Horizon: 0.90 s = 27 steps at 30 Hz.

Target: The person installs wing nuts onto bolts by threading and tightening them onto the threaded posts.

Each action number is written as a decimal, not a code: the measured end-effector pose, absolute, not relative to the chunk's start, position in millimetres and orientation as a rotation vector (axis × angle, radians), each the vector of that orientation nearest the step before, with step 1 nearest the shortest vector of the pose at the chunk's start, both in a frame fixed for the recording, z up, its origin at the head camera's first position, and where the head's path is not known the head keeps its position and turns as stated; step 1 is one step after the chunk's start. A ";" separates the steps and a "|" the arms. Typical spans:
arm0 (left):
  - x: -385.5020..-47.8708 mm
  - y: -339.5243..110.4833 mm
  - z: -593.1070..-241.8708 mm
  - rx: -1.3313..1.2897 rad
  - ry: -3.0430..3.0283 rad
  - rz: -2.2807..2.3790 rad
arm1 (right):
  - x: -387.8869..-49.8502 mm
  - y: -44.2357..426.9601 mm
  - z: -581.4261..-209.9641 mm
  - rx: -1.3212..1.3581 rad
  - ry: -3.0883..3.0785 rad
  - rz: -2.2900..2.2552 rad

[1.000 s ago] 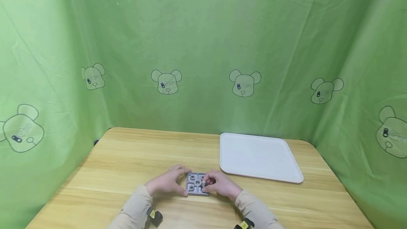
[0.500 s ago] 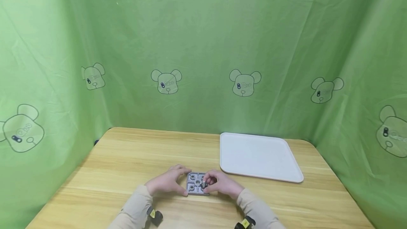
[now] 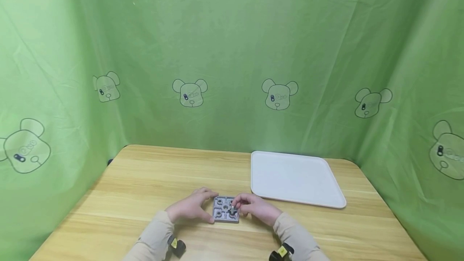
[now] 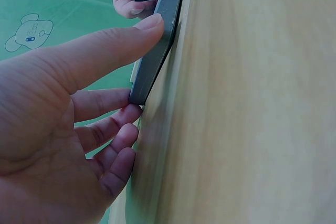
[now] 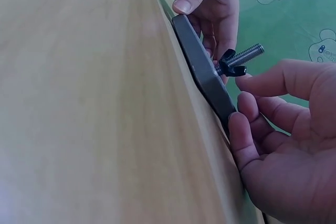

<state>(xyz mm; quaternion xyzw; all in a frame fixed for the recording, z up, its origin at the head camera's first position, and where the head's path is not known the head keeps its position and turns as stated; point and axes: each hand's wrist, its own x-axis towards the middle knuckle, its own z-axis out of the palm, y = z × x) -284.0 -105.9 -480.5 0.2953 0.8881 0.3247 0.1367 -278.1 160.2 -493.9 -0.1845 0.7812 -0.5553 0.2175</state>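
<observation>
A grey square plate [image 3: 225, 220] with recessed round holes lies on the table. From its near right part a threaded bolt [image 5: 251, 54] stands up, with a black wing nut [image 5: 229, 65] low on it. My left hand [image 3: 191, 207] grips the plate's left side, thumb at the near corner and a finger at the far one. Beside the wing nut is my right hand [image 3: 258, 209]; its index fingertip lies at one wing, touching or nearly so. The right thumb [image 5: 240, 135] sits off the nut, close to the plate's edge.
A white tray [image 3: 297, 178] lies at the back right of the wooden table [image 3: 163, 172]. Green curtains [image 3: 232, 124] printed with bear heads stand behind and on both sides.
My right thumb and fingers have parted from their pinch on the wing nut, and the hand has shifted slightly right. The left hand and the plate have stayed put.
</observation>
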 end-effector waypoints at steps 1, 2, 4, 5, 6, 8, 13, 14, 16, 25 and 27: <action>-284.3 -105.9 -480.8 0.852 2.571 0.939 | -278.0 160.0 -493.8 -0.510 2.166 -1.538; -284.4 -105.8 -481.0 0.849 2.572 0.938 | -277.7 159.7 -493.5 -0.508 2.172 -1.536; -285.0 -105.8 -481.2 0.846 2.572 0.937 | -277.0 158.8 -492.6 -0.500 2.182 -1.533; -285.2 -105.8 -481.5 0.847 2.571 0.941 | -276.7 158.2 -492.3 -0.496 2.185 -1.536; -285.6 -105.8 -482.0 0.848 2.570 0.943 | -276.3 157.5 -491.7 -0.488 2.190 -1.536; -285.7 -105.9 -482.2 0.854 2.569 0.947 | -275.8 156.2 -491.8 -0.476 2.198 -1.539; -285.7 -105.5 -482.5 0.852 2.569 0.947 | -274.8 153.5 -491.6 -0.470 2.223 -1.546; -285.6 -105.5 -482.5 0.851 2.569 0.946 | -274.6 153.1 -491.1 -0.472 2.232 -1.545; -285.4 -105.4 -482.2 0.846 2.566 0.947 | -274.4 152.6 -491.0 -0.484 2.245 -1.544; -284.6 -105.5 -481.4 0.842 2.562 0.961 | -274.7 151.3 -492.7 -0.504 2.292 -1.514; -284.3 -105.5 -481.2 0.841 2.563 0.960 | -274.3 150.7 -492.3 -0.508 2.300 -1.511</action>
